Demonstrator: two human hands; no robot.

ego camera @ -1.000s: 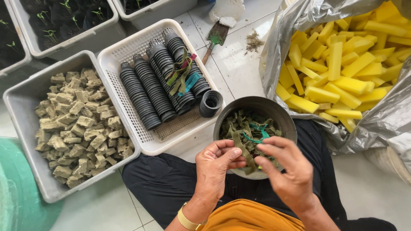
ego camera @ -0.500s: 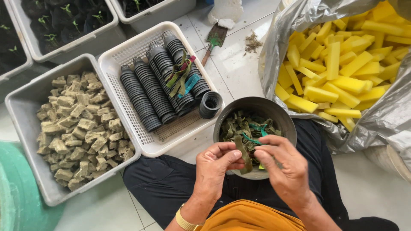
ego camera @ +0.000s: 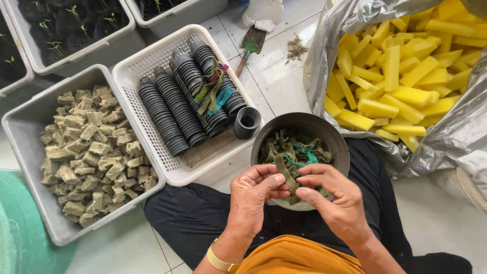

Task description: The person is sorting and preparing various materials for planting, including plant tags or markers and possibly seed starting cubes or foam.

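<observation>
Your left hand (ego camera: 256, 190) and right hand (ego camera: 332, 200) meet over the near rim of the dark bowl (ego camera: 332, 134) in your lap, both pinched on one olive-green strip (ego camera: 285, 175), whose long axis runs from your fingertips away into the bowl's heap of similar strips. Beyond your left hand lies a white basket (ego camera: 152, 63) of stacked black pots (ego camera: 175, 111), with a grey tub of brownish cubes (ego camera: 89, 152) further left; beyond your right hand, a silver bag of yellow foam sticks (ego camera: 395, 76).
</observation>
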